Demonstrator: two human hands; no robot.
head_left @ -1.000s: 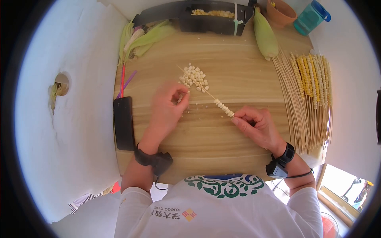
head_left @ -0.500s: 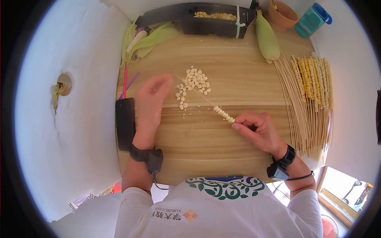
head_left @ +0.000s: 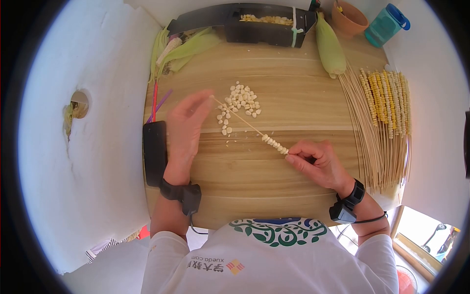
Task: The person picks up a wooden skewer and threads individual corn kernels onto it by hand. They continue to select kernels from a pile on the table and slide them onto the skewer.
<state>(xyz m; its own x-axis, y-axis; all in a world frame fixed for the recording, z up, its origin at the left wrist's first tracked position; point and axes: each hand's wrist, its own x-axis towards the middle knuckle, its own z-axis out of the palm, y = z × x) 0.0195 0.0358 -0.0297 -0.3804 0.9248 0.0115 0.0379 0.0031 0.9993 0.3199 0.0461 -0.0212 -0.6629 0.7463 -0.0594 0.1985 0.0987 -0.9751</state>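
The skewer (head_left: 240,118) is pinched at its near end by the right hand (head_left: 320,164) — a few threaded kernels (head_left: 274,143) sit just past the fingertips. Its far tip is met by the left hand (head_left: 185,130), fingers kept close together — any grip there can't be made out. The loose kernel pile (head_left: 241,97) is spread just beyond.

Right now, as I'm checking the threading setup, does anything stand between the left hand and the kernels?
Only the skewer, held by the right hand: its bare end runs between the left hand and the kernels. A few stray kernels lie on the hand's side, unblocked.
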